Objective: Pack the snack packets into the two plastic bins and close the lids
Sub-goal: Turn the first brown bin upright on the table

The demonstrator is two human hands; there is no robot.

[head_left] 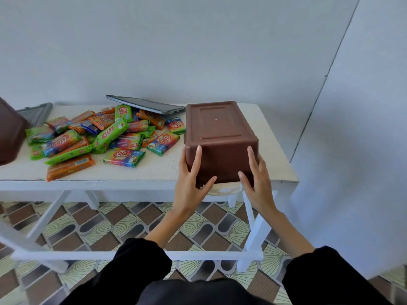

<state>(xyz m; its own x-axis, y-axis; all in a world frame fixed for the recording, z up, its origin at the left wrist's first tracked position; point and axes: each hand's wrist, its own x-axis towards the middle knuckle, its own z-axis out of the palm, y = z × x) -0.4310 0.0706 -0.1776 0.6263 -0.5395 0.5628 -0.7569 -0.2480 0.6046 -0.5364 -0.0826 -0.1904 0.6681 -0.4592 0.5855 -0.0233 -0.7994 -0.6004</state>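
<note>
1. A brown bin (218, 128) stands upside down on the right end of the white table (154, 170), at 3 o'clock from the snack packets (105, 137).
2. The left hand (190, 179) and right hand (257, 181) press its near corners, fingers straight and thumbs spread, clasping the bin between them.
3. A grey lid (145, 105) leans on the heap at 12 o'clock.
4. A second bin (8, 133) and another lid (35, 113) sit at 9 o'clock.

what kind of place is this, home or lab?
Probably a plain room in a home, though not certain: a white-painted wooden table against a bare wall, patterned floor tiles, and snack packets heaped on the table.
</note>
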